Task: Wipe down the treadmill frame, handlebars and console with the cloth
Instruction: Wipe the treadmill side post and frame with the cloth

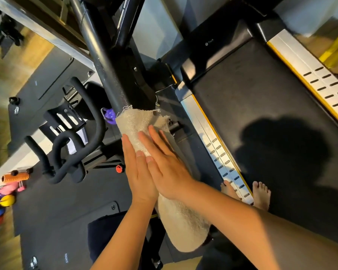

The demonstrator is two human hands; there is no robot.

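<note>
Head view shows me my left hand (140, 172) and right hand (167, 166) flat, side by side, pressing the cloth (137, 123) draped over the treadmill handlebar (103, 63); I judge it soft, light, best wrapped round the tube.

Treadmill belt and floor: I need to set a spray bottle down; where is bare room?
The belt is bare between the silver side rails, ahead of the feet. The floor mat between the exercise bike and the left arm is bare too. Crowded: the left edge, with foam roller and coloured gear.
</note>
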